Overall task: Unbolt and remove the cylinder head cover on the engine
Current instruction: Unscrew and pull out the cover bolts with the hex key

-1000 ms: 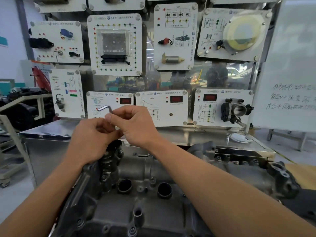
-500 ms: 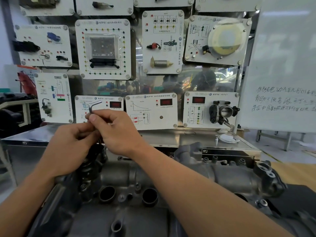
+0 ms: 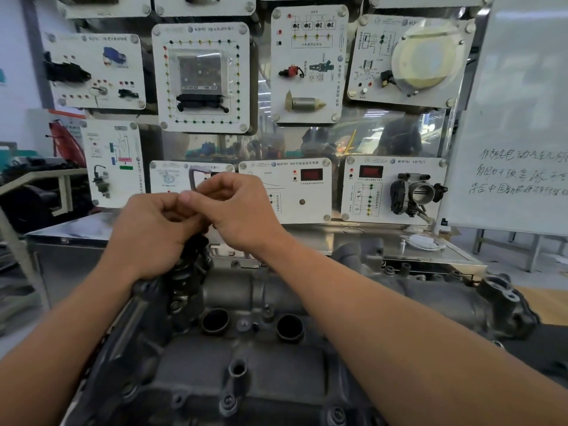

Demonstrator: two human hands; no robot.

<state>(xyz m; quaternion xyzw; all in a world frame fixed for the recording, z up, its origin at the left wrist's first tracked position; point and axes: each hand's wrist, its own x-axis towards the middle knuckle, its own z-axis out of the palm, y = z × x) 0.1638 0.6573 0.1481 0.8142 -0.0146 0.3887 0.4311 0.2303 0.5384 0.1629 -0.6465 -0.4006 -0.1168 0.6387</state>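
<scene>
The grey cast cylinder head cover fills the lower part of the head view, with two round plug wells and several bolts along its edges. Both hands meet above its far left corner. My right hand pinches an L-shaped hex key whose bent end sticks up above the fingers. My left hand curls its fingers around the key's lower shaft, directly over a dark fitting on the cover. The key's tip and the bolt under it are hidden by the hands.
Behind the engine stands a steel bench carrying a display wall of white training panels, one with a throttle body. A whiteboard with handwriting stands at the right. A cart with dark parts sits far left.
The hex key's bent end has swung from pointing left to pointing right above my fingers. Both hands stay at the same corner of the cover; the camera has shifted slightly.
</scene>
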